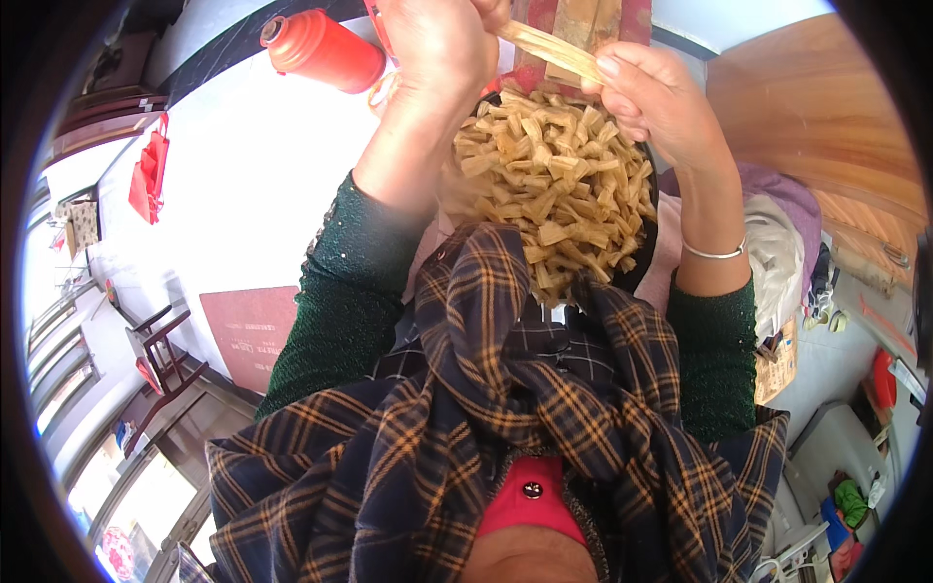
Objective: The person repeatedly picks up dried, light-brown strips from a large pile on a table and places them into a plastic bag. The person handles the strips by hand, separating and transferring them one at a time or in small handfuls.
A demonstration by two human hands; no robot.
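A pale tan, fibrous-looking flat strip is stretched between my two hands near the top of the view. My right hand pinches its right end between thumb and fingers. At the other end is my left hand, closed around the strip, with its fingers partly hidden and cut off by the top edge. Below both hands, in front of my body, a dark round container is heaped with short knotted tan pieces that look like the same material. Their exact material I cannot tell.
A red thermos flask lies at upper left in the picture. Behind the container are wooden boards on a red patterned cloth. A wooden panel and a white plastic bag are at right. A dark chair stands far left.
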